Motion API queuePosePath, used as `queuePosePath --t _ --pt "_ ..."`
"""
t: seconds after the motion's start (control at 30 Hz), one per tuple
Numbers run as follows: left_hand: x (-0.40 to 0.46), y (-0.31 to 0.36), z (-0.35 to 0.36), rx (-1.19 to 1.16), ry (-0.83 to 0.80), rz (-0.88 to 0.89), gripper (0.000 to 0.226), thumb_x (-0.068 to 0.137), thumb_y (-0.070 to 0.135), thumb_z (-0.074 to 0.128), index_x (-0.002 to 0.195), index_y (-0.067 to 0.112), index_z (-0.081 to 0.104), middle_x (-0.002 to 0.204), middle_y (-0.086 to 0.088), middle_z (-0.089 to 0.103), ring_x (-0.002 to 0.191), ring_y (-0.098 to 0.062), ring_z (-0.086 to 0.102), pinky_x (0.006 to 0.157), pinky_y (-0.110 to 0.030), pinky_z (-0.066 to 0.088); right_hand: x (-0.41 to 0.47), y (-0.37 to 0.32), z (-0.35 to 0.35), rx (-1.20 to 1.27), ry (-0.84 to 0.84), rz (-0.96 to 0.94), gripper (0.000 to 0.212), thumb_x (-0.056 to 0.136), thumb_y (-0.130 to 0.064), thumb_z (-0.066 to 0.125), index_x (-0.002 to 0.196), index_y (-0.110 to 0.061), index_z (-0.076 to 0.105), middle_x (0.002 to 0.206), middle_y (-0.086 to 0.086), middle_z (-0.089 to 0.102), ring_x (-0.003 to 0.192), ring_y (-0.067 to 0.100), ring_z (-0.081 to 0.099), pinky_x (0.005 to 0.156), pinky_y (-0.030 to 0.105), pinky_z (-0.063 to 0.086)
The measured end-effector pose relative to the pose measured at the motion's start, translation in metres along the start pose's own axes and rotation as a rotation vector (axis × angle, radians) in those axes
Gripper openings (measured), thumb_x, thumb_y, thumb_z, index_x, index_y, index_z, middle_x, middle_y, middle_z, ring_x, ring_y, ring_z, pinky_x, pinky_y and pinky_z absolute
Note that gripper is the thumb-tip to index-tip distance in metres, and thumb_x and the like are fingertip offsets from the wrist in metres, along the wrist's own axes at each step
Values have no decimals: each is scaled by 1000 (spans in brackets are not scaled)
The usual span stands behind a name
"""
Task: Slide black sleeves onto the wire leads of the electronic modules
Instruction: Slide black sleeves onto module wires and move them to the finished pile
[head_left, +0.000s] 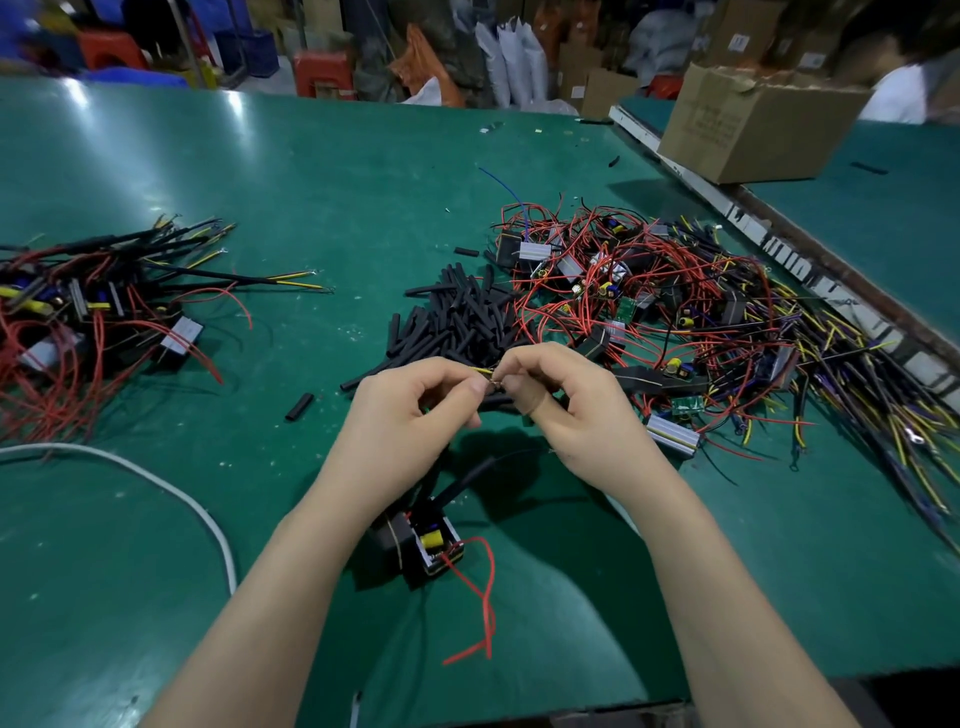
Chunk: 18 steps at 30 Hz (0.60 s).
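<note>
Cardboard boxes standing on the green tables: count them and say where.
1: an open cardboard box on the far right table, beyond the tangled wire pile. Others sit blurred in the background, off the tables.

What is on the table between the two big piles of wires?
In the head view, a heap of black sleeves lies between the left pile and right pile.

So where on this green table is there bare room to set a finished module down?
Bare table lies beyond the left pile and sleeve heap, and between the white cable and left hand. Crowded: the wire tangle at right.
</note>
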<state>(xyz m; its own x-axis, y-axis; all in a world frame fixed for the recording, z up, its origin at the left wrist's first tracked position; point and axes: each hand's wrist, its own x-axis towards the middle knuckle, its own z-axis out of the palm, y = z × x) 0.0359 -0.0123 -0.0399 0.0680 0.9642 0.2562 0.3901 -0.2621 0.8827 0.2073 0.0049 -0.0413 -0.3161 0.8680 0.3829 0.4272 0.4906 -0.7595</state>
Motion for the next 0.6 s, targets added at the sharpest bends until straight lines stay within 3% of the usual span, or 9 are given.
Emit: queuePosePath --t 0.2,0.3,0.37,0.5,0.6 --pt "2 2 0 -150 -114 -103 23 93 19 56 74 24 68 64 6 66 60 -9 47 57 -19 38 -2 0 -2 -40 12 -51 19 94 -1 56 93 -16 67 87 6 59 82 15 55 77 23 43" --pt "1 1 1 -136 -115 -81 15 90 22 61 77 26 68 62 11 65 51 2 46 52 -11 35 -2 1 -2 -74 34 -78 25 89 9 56 92 -12 68 88 1 57 81 5 53 75 13 39" --pt "0 -1 2 -65 -87 -10 9 88 20 65 81 26 69 62 16 64 53 5 49 55 -9 36 -1 2 -2 -96 48 -81 23 89 8 57 93 -11 69 88 -2 56 80 4 53 75 13 39" --pt "-1 -2 2 224 95 281 7 86 20 65 85 17 72 72 11 65 67 -4 55 66 -19 44 0 3 2 -105 43 -40 12 95 -10 56 97 -13 67 85 -1 60 78 12 55 73 28 45" --pt "-2 -2 3 333 201 396 9 84 17 63 80 13 71 72 6 65 65 -12 55 65 -28 45 -1 3 4 -65 -4 -6 14 97 -20 53 98 -15 66 80 -16 59 74 5 54 70 22 44"
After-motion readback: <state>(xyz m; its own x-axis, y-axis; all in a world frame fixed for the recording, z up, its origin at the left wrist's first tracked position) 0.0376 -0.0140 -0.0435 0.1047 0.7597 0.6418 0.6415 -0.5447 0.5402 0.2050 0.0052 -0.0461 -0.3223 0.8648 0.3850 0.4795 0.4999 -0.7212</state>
